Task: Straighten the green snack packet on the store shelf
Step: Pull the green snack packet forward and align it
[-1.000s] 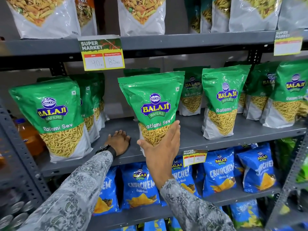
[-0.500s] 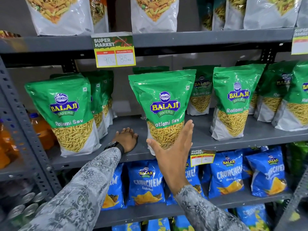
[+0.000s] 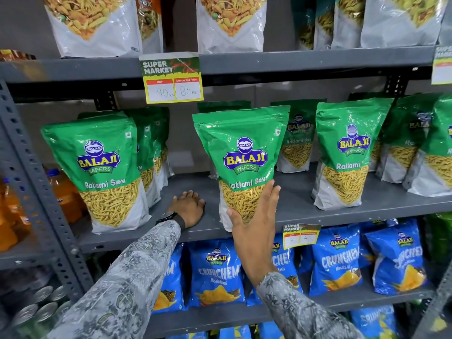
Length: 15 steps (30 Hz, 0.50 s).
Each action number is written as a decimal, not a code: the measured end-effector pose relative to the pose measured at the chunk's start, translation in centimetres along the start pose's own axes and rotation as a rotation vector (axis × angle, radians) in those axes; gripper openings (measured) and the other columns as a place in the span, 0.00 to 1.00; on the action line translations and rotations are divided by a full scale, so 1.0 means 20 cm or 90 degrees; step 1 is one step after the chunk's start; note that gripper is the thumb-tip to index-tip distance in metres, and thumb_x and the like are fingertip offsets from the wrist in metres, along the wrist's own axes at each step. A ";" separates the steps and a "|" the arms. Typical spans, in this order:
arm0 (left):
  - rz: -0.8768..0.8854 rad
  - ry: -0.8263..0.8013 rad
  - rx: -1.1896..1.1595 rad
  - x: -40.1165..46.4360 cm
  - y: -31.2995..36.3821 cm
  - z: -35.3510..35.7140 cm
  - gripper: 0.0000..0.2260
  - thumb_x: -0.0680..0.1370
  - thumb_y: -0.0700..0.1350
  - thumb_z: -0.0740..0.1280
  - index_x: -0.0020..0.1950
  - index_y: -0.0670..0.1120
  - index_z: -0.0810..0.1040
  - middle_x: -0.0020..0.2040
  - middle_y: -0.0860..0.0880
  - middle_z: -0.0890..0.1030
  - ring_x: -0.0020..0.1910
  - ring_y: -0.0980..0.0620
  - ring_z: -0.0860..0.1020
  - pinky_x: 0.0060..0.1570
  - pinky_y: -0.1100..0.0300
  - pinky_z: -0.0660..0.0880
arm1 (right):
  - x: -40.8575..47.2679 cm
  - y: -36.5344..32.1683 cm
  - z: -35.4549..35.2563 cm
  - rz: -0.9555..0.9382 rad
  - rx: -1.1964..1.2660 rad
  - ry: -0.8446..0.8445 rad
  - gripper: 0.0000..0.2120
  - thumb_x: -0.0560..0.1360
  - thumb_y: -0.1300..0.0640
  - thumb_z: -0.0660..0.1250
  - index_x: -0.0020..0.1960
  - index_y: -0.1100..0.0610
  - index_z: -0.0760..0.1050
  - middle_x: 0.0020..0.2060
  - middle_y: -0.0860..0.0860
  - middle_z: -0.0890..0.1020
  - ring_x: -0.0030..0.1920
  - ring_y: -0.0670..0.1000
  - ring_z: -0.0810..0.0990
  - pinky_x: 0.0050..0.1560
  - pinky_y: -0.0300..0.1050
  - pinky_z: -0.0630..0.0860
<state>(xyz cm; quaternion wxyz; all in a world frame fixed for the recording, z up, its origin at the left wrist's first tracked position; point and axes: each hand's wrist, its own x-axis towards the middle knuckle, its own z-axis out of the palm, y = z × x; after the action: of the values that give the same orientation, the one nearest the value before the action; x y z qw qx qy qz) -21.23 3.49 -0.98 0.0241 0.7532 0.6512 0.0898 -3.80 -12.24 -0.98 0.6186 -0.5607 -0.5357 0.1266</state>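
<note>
The green snack packet (image 3: 241, 152), labelled Ratlami Sev, stands upright at the front middle of the grey middle shelf (image 3: 293, 211), leaning slightly to the left. My right hand (image 3: 254, 228) lies flat against its lower front, fingers straight and together, thumb at the packet's lower left corner. It touches the packet without gripping it. My left hand (image 3: 188, 207) rests palm down on the bare shelf just left of the packet, fingers spread, holding nothing.
More green packets stand on the same shelf: one at the left (image 3: 102, 167), one at the right (image 3: 347, 152), others behind. Blue snack bags (image 3: 217, 272) fill the shelf below, white bags the one above. A price tag (image 3: 172, 79) hangs overhead. Orange bottles (image 3: 61, 192) stand far left.
My view has shifted a little. Both hands hold nearly the same spots: the right against the packet's lower front, the left on the shelf.
</note>
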 end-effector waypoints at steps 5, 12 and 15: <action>0.003 0.009 0.007 0.00 -0.01 0.01 0.23 0.84 0.53 0.48 0.70 0.41 0.70 0.76 0.40 0.68 0.78 0.41 0.63 0.77 0.39 0.56 | 0.04 0.01 0.04 -0.012 -0.012 -0.001 0.53 0.77 0.47 0.74 0.83 0.43 0.36 0.84 0.49 0.41 0.84 0.52 0.43 0.79 0.55 0.58; -0.001 0.005 0.018 -0.01 0.01 0.00 0.23 0.84 0.52 0.47 0.73 0.42 0.68 0.79 0.41 0.64 0.80 0.42 0.61 0.78 0.40 0.55 | 0.09 0.02 0.08 -0.003 -0.025 -0.011 0.53 0.77 0.47 0.74 0.83 0.43 0.35 0.84 0.49 0.41 0.84 0.55 0.45 0.79 0.60 0.62; -0.003 0.003 0.020 -0.01 0.01 -0.01 0.23 0.84 0.52 0.47 0.73 0.42 0.68 0.79 0.41 0.65 0.79 0.42 0.62 0.78 0.40 0.56 | 0.10 0.03 0.10 -0.006 -0.025 -0.014 0.53 0.76 0.47 0.75 0.83 0.43 0.36 0.84 0.50 0.42 0.84 0.54 0.46 0.77 0.56 0.62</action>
<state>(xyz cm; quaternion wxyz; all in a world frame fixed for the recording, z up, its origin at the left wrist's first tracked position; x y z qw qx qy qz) -21.12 3.26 -0.86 0.0109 0.7519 0.6542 0.0816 -4.29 -9.39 -0.78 0.6022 -0.5688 -0.5473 0.1192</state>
